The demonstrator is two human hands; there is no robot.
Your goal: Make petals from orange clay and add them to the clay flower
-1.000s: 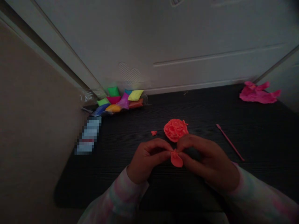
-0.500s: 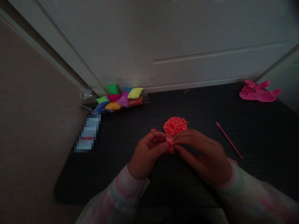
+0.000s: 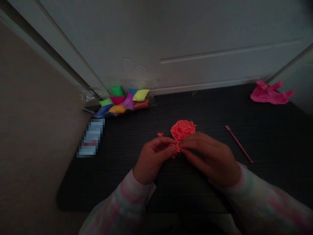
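Your left hand point(image 3: 148, 160) and right hand point(image 3: 214, 156) meet over the near part of the desk point(image 3: 110, 182), the fingers of each drawn together and clamped on one small coral piece point(image 3: 178, 148). Pinching it from both sides at the tips probably lets you steady the soft-looking stuff with one hand and work its folds with the other, without squashing it in a palm. It sits just on your side of the coral mound point(image 3: 182, 130), so the two stay easy to compare; whether your right fingers touch the mound's edge, you cannot tell from here. The mound rests on the desk with its ridged, petal-like face up, likely to spare that relief.

The pink stick point(image 3: 239, 143) lies to the right, apart from your hand, presumably within reach yet out of the way. The bright packets point(image 3: 117, 109) lie together in and around clear wrapping at the far left, which seems to keep the colours gathered.

Counted: one piece in your fingers, one mound, one coral scrap point(image 3: 160, 134) left of it, one stick, one crumpled pink lump point(image 3: 271, 94) at the far right, one blurred pale item point(image 3: 91, 138) at the left, and nine packets visible, though overlaps may hide more.
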